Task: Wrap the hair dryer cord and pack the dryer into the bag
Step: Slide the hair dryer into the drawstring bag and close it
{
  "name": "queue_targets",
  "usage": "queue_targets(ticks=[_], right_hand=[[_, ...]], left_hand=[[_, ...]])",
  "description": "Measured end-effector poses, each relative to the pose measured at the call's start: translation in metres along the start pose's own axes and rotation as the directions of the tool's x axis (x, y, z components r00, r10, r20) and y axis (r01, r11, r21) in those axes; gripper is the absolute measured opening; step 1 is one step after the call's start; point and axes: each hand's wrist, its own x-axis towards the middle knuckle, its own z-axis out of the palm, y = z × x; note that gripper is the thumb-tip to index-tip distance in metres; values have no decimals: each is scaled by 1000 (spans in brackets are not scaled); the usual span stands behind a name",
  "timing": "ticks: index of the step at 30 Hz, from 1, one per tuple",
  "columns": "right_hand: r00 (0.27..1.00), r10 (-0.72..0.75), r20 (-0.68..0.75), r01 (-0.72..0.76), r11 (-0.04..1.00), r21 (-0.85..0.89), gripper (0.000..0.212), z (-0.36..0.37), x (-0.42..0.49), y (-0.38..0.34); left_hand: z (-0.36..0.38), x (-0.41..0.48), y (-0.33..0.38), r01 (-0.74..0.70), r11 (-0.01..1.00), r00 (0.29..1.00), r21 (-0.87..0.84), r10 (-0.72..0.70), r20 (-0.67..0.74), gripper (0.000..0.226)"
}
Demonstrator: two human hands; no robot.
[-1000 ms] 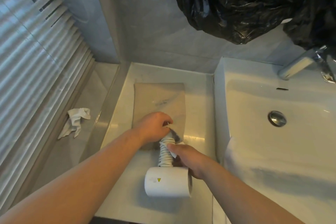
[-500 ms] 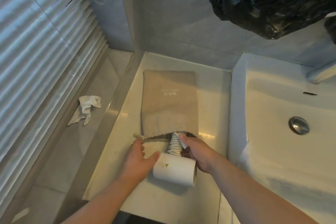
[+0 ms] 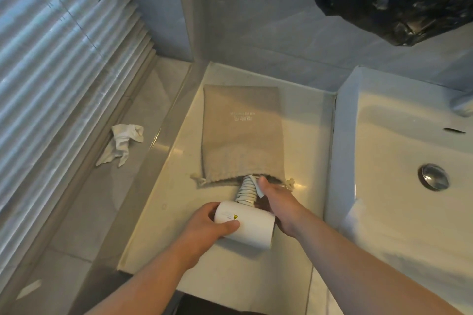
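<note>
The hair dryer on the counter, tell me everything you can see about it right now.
The hair dryer is white with a short cylindrical barrel, smooth like plastic, bearing a small yellow warning triangle. It lies on its side on the pale counter, handle pointing away toward the beige drawstring bag. Its white cord is coiled tightly round the handle, whose tip sits at the bag's opening. The left hand grips the barrel; the right hand rests beside the wrapped handle at the bag's mouth.
</note>
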Motion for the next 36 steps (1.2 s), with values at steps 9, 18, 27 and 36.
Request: queue_targets(ticks=[9,18,27,36], right_hand=[[998,-29,-47,22,988,-152,18,5,5,-15],[968,-174,-182,154,981,-120,7,14,9,-21],[854,-354,-383,201,901,-384,12,17,21,-26],[658,-476,-584,42,797,-602,57,13,22,-34]], left_hand=[[7,-1,-1,-73,997,997,5,73,-30,57],[1,11,15,-123,992,990,4,123,-63,61],[8,23,13,-112,993,985,25,114,-129,73],[9,35,15,-115,993,978,17,116,-172,69]])
